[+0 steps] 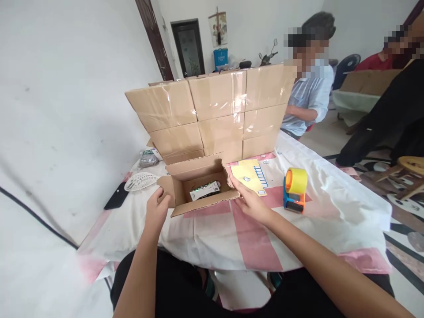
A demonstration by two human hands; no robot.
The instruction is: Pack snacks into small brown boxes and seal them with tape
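Observation:
An open cardboard box sits in front of me on the table with its flaps spread outward. Inside it lies a small white packet with dark, patterned sides, tilted a little. My left hand pinches the left flap between thumb and fingers. On the opposite side, my right hand grips the right flap, its fingertips partly hidden by the cardboard. Just beyond my left hand is a white perforated paddle. A yellow printed sheet lies by my right hand.
Stacked, taped cartons form a wall behind the box. To the right stands a tape dispenser with yellow tape. A black phone and a grey plastic-wrapped bundle lie left. A person sits beyond the table's right edge.

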